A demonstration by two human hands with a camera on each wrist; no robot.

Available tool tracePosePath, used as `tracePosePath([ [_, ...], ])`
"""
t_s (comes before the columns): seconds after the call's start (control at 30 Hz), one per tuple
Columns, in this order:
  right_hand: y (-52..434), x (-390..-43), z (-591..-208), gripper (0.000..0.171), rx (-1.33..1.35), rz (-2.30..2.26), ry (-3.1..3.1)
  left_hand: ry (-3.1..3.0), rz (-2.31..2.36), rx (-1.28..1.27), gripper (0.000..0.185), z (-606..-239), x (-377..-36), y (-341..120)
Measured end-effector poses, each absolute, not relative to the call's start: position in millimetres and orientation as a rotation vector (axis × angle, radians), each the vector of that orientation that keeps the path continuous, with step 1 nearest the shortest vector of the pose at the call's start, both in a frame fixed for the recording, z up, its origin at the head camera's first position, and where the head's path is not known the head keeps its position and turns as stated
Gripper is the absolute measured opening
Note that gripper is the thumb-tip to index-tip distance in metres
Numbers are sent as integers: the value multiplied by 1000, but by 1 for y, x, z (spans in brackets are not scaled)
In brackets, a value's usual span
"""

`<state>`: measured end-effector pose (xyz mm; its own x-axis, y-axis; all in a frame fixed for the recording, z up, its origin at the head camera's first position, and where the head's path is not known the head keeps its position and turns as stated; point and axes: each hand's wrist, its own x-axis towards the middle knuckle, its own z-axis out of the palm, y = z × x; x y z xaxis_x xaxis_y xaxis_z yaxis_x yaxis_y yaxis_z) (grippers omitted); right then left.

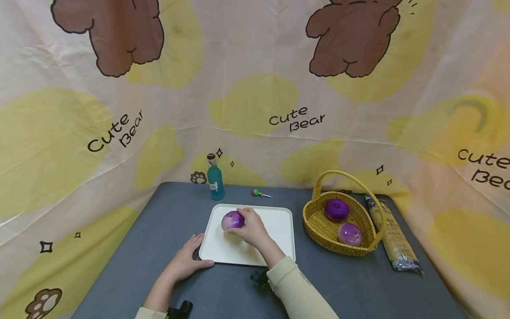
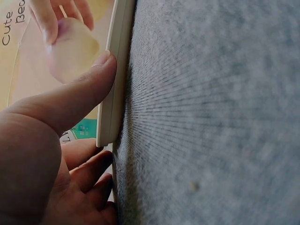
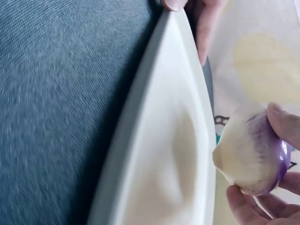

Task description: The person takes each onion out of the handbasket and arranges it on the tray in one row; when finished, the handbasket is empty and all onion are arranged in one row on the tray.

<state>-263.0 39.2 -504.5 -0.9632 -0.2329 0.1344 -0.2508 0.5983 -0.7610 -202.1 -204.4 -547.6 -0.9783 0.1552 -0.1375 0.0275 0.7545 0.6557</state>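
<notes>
A purple and white turnip (image 1: 232, 219) is over the far left part of a white tray (image 1: 279, 239) on the grey table. My right hand (image 1: 249, 228) grips it with curled fingers; the right wrist view shows the turnip (image 3: 253, 154) held just above the tray (image 3: 159, 164). My left hand (image 1: 187, 261) lies flat on the table at the tray's near left corner, its thumb against the rim. In the left wrist view the left thumb (image 2: 89, 89) presses the tray edge (image 2: 115, 84).
A yellow wicker basket (image 1: 318, 230) with two more purple turnips (image 1: 336, 209) (image 1: 349, 233) stands right of the tray. A wrapped long packet (image 1: 392, 239) lies beside it. A blue bottle (image 1: 215, 179) and a small green lollipop (image 1: 258, 193) sit at the table's back.
</notes>
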Motion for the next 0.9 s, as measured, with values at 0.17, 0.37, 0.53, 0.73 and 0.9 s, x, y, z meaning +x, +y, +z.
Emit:
tracePosePath([
  [0.17, 31, -265, -510, 78, 410, 1291, -2830, 2766, 1023, 162, 105, -549, -201, -207],
  [0.37, 26, -267, -514, 79, 388, 1295, -2842, 2756, 1037, 166, 105, -547, -202, -207],
  [0.53, 27, -270, -518, 78, 359, 1275, -2862, 2742, 1058, 180, 105, -548, -204, -204],
  [0.73, 22, -271, -522, 78, 418, 1295, -2839, 2757, 1044, 179, 105, -550, -203, -207],
  [0.9, 17, -271, -523, 72, 434, 1294, -2837, 2744, 1038, 178, 105, -547, -203, -208],
])
